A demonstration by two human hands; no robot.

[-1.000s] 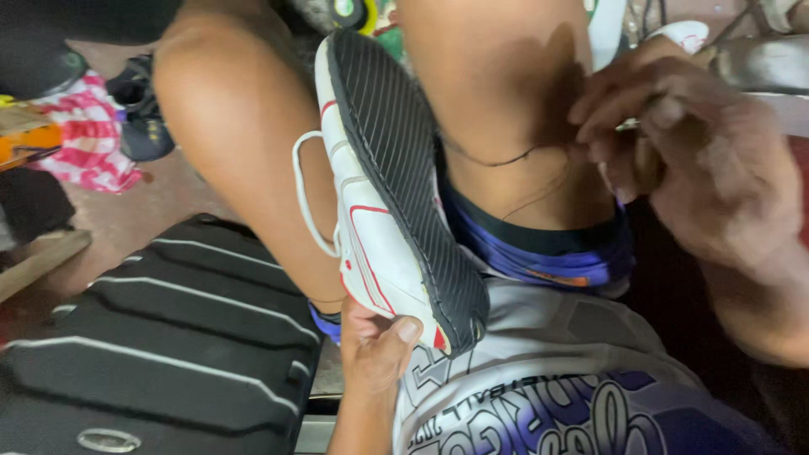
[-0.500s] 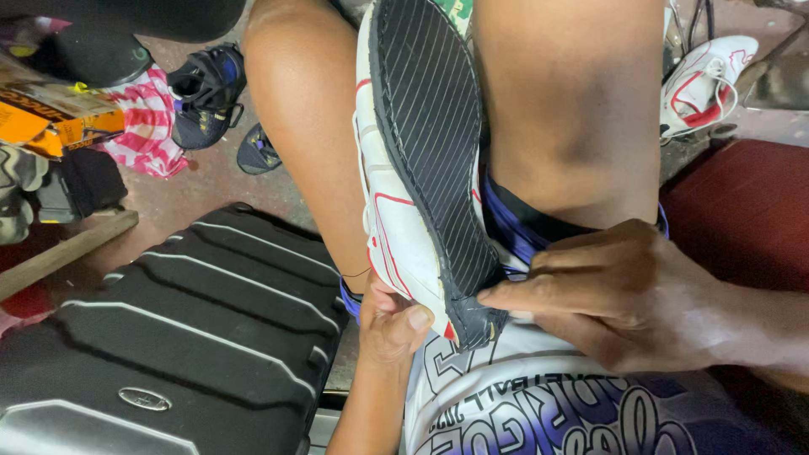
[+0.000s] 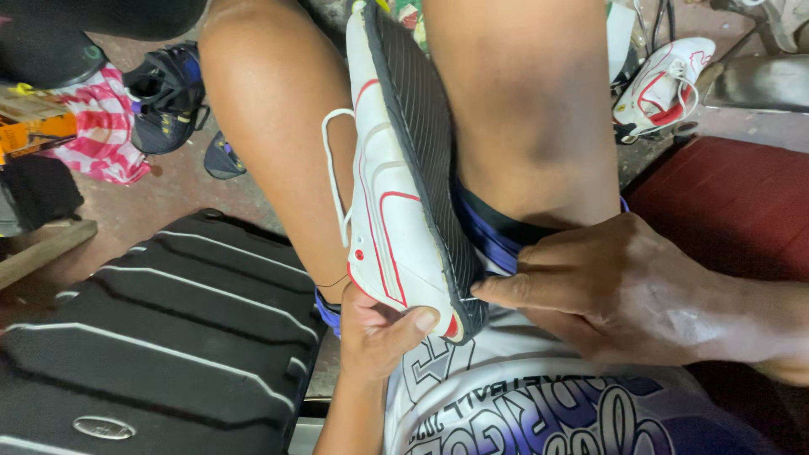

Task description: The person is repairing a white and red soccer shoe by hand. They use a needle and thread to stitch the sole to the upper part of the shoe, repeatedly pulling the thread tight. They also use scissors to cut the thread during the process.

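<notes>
The left hand (image 3: 375, 333) is wrapped around the lower end of a white leather sneaker with red trim lines and a black ribbed rubber sole (image 3: 396, 181), thumb pressed flat against its white side just above the red patch at the tip. The right hand (image 3: 624, 291) comes in from the other side with its fingers bunched together, fingertips touching the edge of the sole where it meets the upper; whether they pinch anything thin there is too small to tell. The shoe stands on end, wedged between the person's two bare knees, sole turned toward the right leg, a loose white lace (image 3: 334, 173) looping off its left flank. Below the hands lies a white shirt with purple lettering (image 3: 522, 413). To the left sits a black ridged hard-shell suitcase (image 3: 160, 337). Farther off on the floor are a black sneaker (image 3: 168, 97), a pink and white striped cloth (image 3: 105, 135), and, on the right, another white and red sneaker (image 3: 666, 84) beside a dark red cushioned seat (image 3: 733, 198).
</notes>
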